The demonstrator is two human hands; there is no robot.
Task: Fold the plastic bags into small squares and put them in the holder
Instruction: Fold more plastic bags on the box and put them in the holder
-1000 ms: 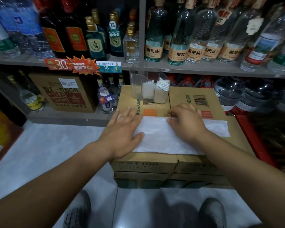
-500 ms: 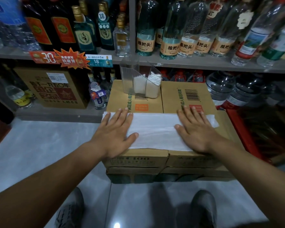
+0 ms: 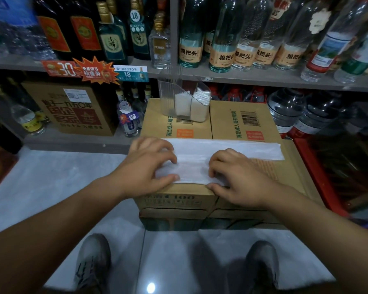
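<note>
The left end of the plastic bag, a long white strip lying on the cardboard boxes, is hidden under the left hand, whose fingers are blurred. The right hand covers part of the near edge. Both hands pinch that edge, fingers curled on top and thumbs at the rim. Behind them on the boxes, the clear holder has folded white squares in two compartments.

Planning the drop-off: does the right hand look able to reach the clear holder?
Probably yes: the holder stands beyond the bag on the same boxes, nothing standing between it and the right hand, which grips the bag.
</note>
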